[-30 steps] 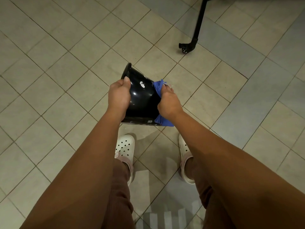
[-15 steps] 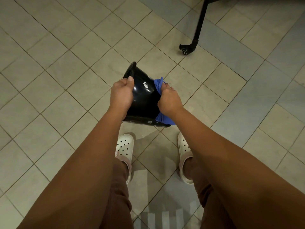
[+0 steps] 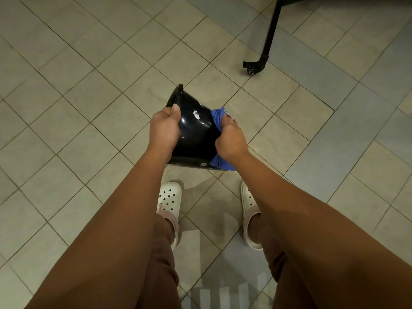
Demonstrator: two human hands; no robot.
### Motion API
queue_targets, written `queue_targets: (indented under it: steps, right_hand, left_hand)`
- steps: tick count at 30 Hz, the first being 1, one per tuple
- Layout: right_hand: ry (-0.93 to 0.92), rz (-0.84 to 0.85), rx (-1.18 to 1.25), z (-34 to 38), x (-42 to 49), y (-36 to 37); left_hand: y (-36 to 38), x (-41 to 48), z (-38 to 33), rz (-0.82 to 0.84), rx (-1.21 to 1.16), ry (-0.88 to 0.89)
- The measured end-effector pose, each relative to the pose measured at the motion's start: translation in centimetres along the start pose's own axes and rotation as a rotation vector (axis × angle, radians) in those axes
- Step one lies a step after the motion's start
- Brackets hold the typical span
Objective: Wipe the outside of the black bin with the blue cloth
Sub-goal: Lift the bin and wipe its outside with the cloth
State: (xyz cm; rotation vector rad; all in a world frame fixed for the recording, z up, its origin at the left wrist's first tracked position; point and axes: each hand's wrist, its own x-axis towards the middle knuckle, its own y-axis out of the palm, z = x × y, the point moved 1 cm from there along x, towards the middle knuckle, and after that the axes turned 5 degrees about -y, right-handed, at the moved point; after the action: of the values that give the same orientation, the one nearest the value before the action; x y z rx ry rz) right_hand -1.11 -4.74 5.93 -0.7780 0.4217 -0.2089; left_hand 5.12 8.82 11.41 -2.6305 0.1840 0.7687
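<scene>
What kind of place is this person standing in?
Indoors, probably a home or workplace room; hard to say more. The floor is beige and grey tile, a black furniture leg on a caster stands nearby, and the person wears white clogs.

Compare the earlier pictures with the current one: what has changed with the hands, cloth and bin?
Very little. The rim of the black bin has shifted slightly to the right; the right hand, pressing the blue cloth to its side, barely moved. Nothing was taken up or let go: the left hand still grips the bin.
</scene>
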Motion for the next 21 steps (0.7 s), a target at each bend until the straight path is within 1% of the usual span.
queue_targets:
  steps: [2,4,7,9,11,15,18,19,21]
  right_hand:
    - [0.023,0.004,-0.060,0.3,-0.7,0.8]
    - [-0.014,0.028,-0.095,1.0,-1.8,1.7]
    - [-0.219,0.007,-0.101,2.2,-2.8,2.5]
    - [-0.298,0.009,-0.075,2.7,-2.3,2.0]
    - [-0.287,0.008,-0.036,2.4,-1.2,1.2]
    - [-0.137,-0.029,0.049,0.8,-0.1,0.0]
    - [-0.061,0.011,-0.053,1.0,-1.2,0.8]
    - [-0.064,0.017,-0.090,1.2,-1.6,1.2]
    - [-0.130,0.014,-0.105,1.7,-2.6,2.0]
  left_hand:
    - [0.0,0.0,0.1,-0.021,-0.025,-0.020]
    - [-0.2,0.2,0.1,-0.046,-0.049,-0.045]
    - [-0.5,0.2,0.0,-0.055,-0.074,-0.077]
    - [-0.6,0.3,-0.1,-0.034,-0.077,-0.083]
    - [-0.5,0.2,-0.2,-0.006,-0.066,-0.070]
    - [0.3,-0.3,-0.2,0.035,-0.007,-0.004]
    - [0.2,-0.3,-0.2,0.023,-0.027,-0.024]
    - [0.0,-0.1,-0.2,0.014,-0.038,-0.039]
    - [-0.2,0.1,-0.3,0.002,-0.066,-0.069]
